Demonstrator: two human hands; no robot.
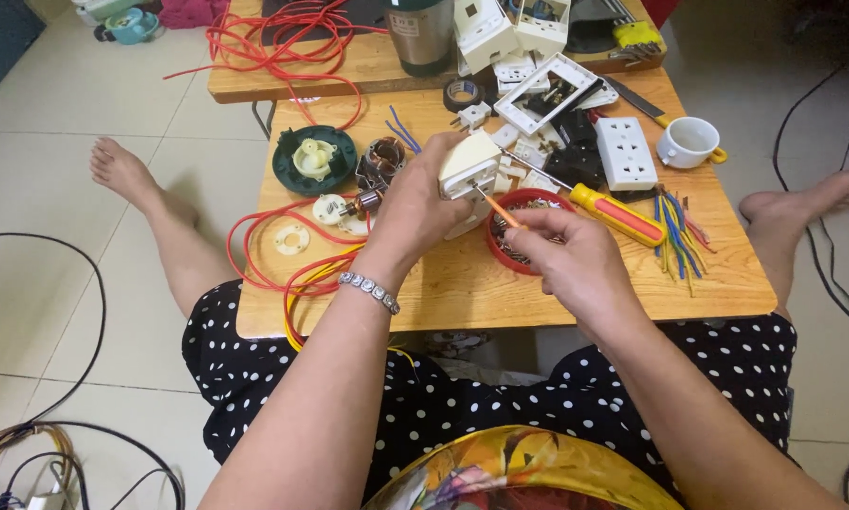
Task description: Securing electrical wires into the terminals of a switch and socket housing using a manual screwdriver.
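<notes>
Both hands (500, 222) work a socket block (469, 162) above the crowded table (462, 283) centre.

Single head-worn view, looking steeply down, close over low wooden table (557, 283); lap at bottom edge

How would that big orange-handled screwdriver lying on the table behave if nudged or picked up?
The orange-handled screwdriver looks rigid, with a metal shaft and a thick moulded handle, so it should lift as one stiff piece. Its roundish handle may roll on the flat wooden table if pushed sideways. The weight likely sits toward the handle end.
</notes>
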